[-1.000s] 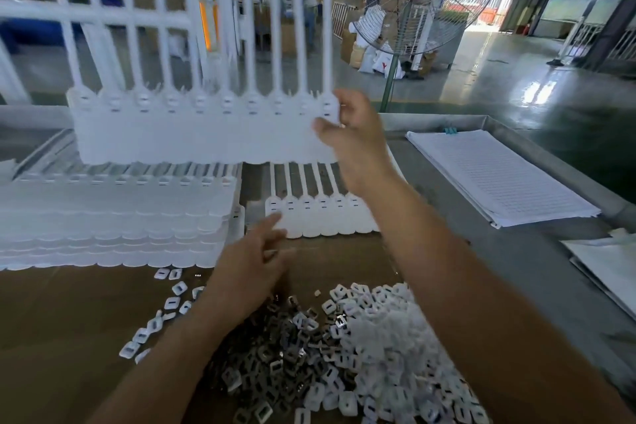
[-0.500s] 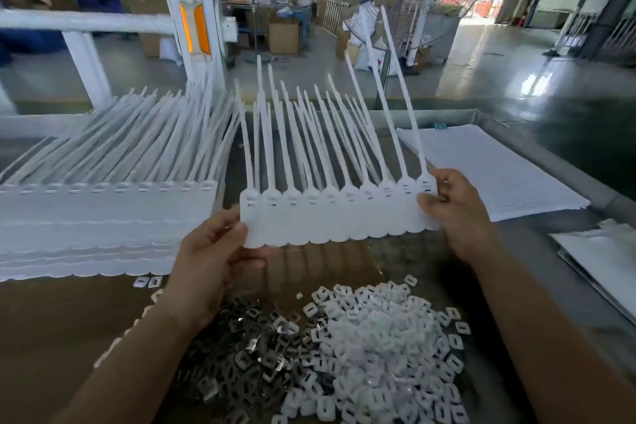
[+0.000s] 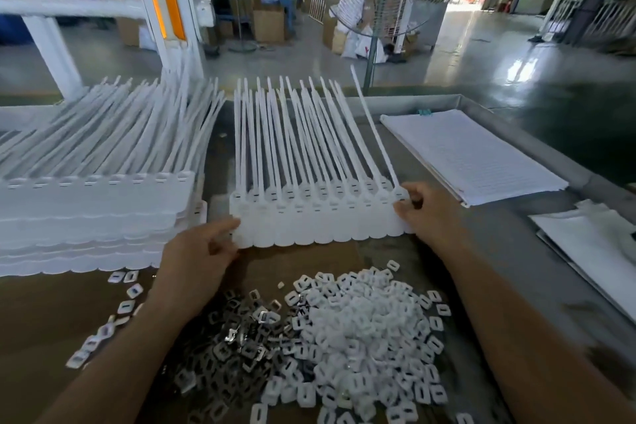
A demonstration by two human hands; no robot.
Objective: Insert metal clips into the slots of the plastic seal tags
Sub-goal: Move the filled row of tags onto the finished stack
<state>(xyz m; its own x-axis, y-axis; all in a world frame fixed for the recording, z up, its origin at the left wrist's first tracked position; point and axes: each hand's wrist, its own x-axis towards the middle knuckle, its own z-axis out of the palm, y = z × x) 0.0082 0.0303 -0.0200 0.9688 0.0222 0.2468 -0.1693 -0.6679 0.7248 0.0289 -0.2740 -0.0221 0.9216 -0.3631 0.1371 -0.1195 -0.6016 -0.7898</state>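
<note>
A white strip of joined plastic seal tags (image 3: 320,217) lies on the table before me, its long tails pointing away. My right hand (image 3: 425,208) pinches the strip's right end. My left hand (image 3: 203,251) is at the strip's left end, fingers touching its lower corner. Nearer to me lies a heap of dark metal clips (image 3: 237,344), and beside it on the right a heap of white plastic clip pieces (image 3: 364,330).
A tall stack of the same tag strips (image 3: 93,213) sits at the left. A few loose white pieces (image 3: 127,299) lie below it. Stacked paper sheets (image 3: 471,155) lie at the right, more sheets (image 3: 592,244) at far right. The metal table rim (image 3: 550,155) runs behind them.
The tag strip came down from in front of my face onto the table. My left hand moved from the clip heap to the strip's left end. My right hand lowered with the right end.
</note>
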